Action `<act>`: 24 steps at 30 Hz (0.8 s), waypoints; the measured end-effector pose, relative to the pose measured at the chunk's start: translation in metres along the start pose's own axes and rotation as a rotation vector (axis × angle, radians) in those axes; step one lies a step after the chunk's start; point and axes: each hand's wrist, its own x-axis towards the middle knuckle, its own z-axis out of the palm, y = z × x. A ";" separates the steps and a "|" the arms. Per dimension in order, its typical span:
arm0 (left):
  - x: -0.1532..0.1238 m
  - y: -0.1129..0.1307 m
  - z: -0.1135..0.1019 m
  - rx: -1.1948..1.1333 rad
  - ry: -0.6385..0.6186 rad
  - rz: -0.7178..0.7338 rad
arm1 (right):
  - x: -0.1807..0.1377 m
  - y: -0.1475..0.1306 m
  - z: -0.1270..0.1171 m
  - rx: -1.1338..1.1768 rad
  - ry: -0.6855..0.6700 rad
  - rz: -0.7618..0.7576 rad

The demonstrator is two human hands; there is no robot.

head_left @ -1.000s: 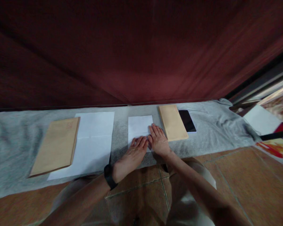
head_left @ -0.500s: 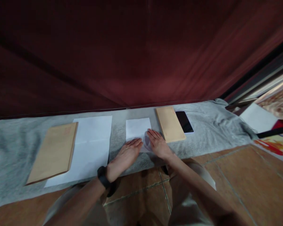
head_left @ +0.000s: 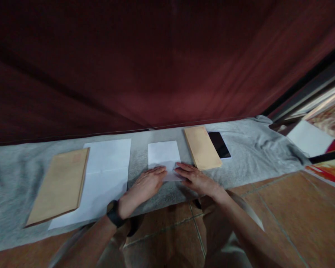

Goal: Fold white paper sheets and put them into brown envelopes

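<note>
A small folded sheet of white paper point(head_left: 163, 150) lies in front of me on a grey cloth, its near part doubled over. My left hand point(head_left: 150, 181) rests flat on the near left part of the paper, fingers stretched out. On its near right edge lies my right hand point(head_left: 194, 178), fingers extended and slightly spread. Both hands press from above, with nothing gripped. Just right of the paper sits a stack of tan envelopes point(head_left: 202, 148). The paper's lower corners are partly hidden under my hands.
A black phone point(head_left: 219, 144) lies against the envelopes on the right. To the left, a large brown envelope point(head_left: 58, 186) overlaps a creased white sheet point(head_left: 108, 175). The grey cloth point(head_left: 248, 149) covers a narrow bench before a dark red curtain point(head_left: 167, 67). Tiled floor point(head_left: 162, 238) shows below.
My hands have moved apart along the near edge of the paper, the right one sliding right and toward me. The paper stays in place.
</note>
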 end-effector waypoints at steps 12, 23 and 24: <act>0.007 -0.040 -0.045 -0.857 0.182 -0.219 | 0.023 -0.011 -0.034 0.722 0.543 0.215; 0.015 0.003 -0.042 -1.277 0.372 -0.457 | 0.053 -0.014 -0.053 1.270 0.757 0.347; 0.016 0.002 -0.040 -1.306 0.424 -0.470 | 0.055 -0.012 -0.051 1.261 0.725 0.355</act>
